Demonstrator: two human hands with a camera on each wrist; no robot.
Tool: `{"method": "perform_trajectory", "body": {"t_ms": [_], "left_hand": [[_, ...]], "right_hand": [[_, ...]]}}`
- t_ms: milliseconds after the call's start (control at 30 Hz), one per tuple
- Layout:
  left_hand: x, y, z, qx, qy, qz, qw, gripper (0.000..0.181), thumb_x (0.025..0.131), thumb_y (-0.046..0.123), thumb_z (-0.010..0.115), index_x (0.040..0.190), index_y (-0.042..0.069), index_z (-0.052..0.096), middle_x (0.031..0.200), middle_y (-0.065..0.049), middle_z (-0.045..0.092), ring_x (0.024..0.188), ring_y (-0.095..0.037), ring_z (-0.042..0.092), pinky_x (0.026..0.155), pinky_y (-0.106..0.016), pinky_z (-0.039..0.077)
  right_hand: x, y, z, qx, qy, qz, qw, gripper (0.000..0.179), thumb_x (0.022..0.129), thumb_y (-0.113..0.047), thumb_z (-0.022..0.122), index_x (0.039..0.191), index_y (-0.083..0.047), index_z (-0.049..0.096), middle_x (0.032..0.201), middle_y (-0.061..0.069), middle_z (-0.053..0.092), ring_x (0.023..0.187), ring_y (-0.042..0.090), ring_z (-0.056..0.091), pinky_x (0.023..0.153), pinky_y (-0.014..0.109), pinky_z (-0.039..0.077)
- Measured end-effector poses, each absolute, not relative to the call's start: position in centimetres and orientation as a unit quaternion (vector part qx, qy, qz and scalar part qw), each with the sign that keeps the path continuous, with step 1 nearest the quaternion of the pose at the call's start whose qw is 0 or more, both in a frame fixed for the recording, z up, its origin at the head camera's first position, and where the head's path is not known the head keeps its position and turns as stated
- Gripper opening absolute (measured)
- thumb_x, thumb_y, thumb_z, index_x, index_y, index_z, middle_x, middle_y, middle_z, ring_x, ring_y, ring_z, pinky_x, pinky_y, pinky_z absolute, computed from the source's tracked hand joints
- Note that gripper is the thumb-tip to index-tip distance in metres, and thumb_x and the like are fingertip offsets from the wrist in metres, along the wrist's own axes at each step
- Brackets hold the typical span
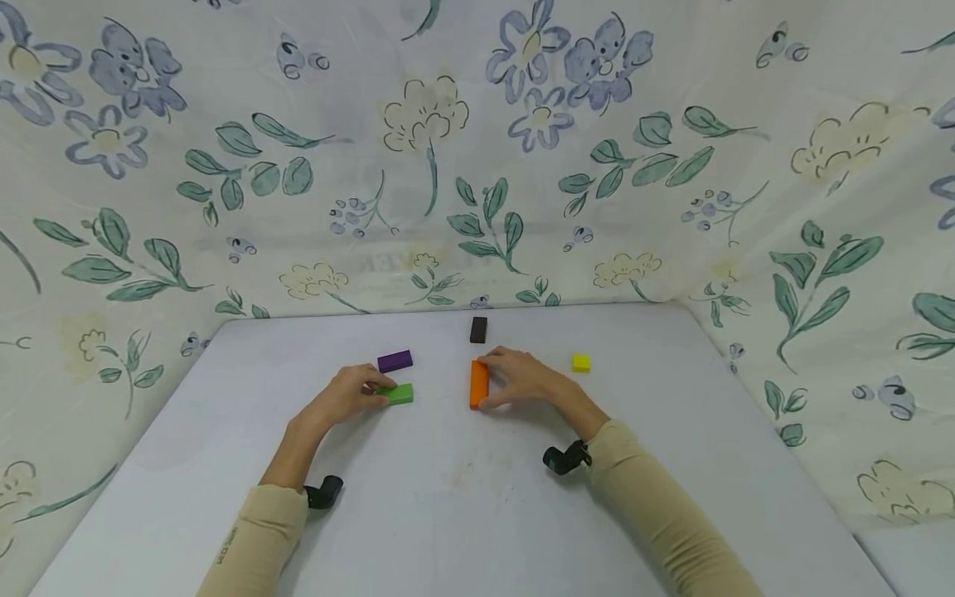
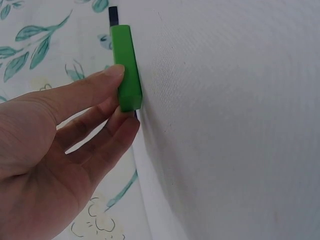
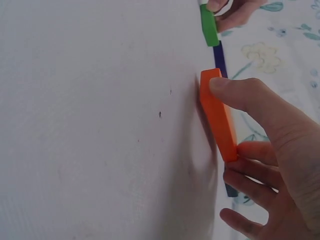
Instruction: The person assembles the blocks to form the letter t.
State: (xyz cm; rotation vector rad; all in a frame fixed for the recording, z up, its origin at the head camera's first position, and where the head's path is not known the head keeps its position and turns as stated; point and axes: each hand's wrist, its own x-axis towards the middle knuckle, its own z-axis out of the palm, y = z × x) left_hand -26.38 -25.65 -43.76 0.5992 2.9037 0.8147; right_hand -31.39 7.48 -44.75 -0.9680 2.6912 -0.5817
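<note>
Orange block (image 1: 479, 385) on the middle part of the white table (image 1: 418, 514), with its long side directed to the back edge, in the grasp of the right hand (image 1: 525, 377): thumb at the near end, index finger at the far end, little finger stretched out and apart from the block. Green block (image 1: 400, 394) to the left of the orange one, well apart from it, pinched near its left end by the left hand (image 1: 356, 392), with thumb on one side and fingers on the opposite side. From these views, not possible to tell about full contact of either block with the table. Just behind the green block, with a narrow gap between, a purple block (image 1: 395, 361), lying slightly slanted. Beyond the far end of the orange block, a shorter black block (image 1: 478, 330), near to it. To the right, past the right hand, a small yellow block (image 1: 581, 363), well apart from the others. On both arms, beige sleeves (image 1: 656, 497); at each wrist, a black camera (image 1: 566, 458). Behind the table, a white cloth (image 1: 477, 166) with a pattern of blue flowers and green leaves.
</note>
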Motion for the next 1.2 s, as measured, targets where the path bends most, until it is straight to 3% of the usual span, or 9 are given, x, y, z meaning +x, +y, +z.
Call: {"method": "perform_trajectory", "body": {"t_ms": [533, 1200], "left_hand": [[-26.4, -25.5, -43.6, 0.190, 0.945, 0.262, 0.035, 0.025, 0.085, 0.004, 0.072, 0.110, 0.001, 0.073, 0.104, -0.013, 0.070, 0.096, -0.025, 0.062, 0.086, -0.042, 0.054], [-26.2, -25.8, -43.7, 0.221, 0.936, 0.275, 0.014, 0.024, 0.084, 0.003, 0.073, 0.108, -0.001, 0.073, 0.098, -0.013, 0.069, 0.089, -0.023, 0.061, 0.079, -0.036, 0.054]], "right_hand": [[-30.8, 6.5, -44.9, -0.329, 0.920, -0.178, 0.116, 0.083, 0.079, -0.054, 0.075, 0.147, -0.017, 0.046, 0.150, 0.009, 0.046, 0.137, 0.027, 0.045, 0.116, 0.051, 0.032], [-30.6, 6.3, -45.2, -0.334, 0.919, -0.172, 0.118, 0.081, 0.080, -0.054, 0.073, 0.147, -0.017, 0.047, 0.149, 0.008, 0.048, 0.135, 0.026, 0.047, 0.114, 0.055, 0.034]]}}
